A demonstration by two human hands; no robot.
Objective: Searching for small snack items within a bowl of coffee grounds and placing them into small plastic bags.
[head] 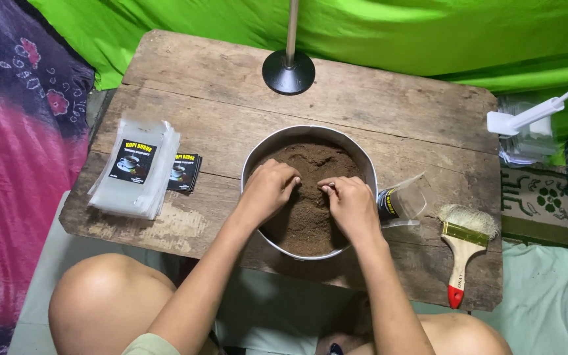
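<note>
A round metal bowl (310,130) full of brown ground powder (310,161) sits in the middle of a worn wooden table (376,105). Both my hands are inside the bowl. My left hand (269,189) rests on the powder with curled fingers. My right hand (350,205) lies beside it, its fingertips pinched together and pressed into the powder. Whether either hand holds anything under the fingers is hidden. A clear plastic pouch with a dark label (403,202) lies open just right of the bowl.
A stack of clear pouches with dark labels (136,167) and loose dark labels (184,172) lie at the left. A paint brush with a red-tipped handle (463,246) lies at the right. A black lamp base (288,71) stands behind the bowl. A white clip lamp (514,120) is at the right edge.
</note>
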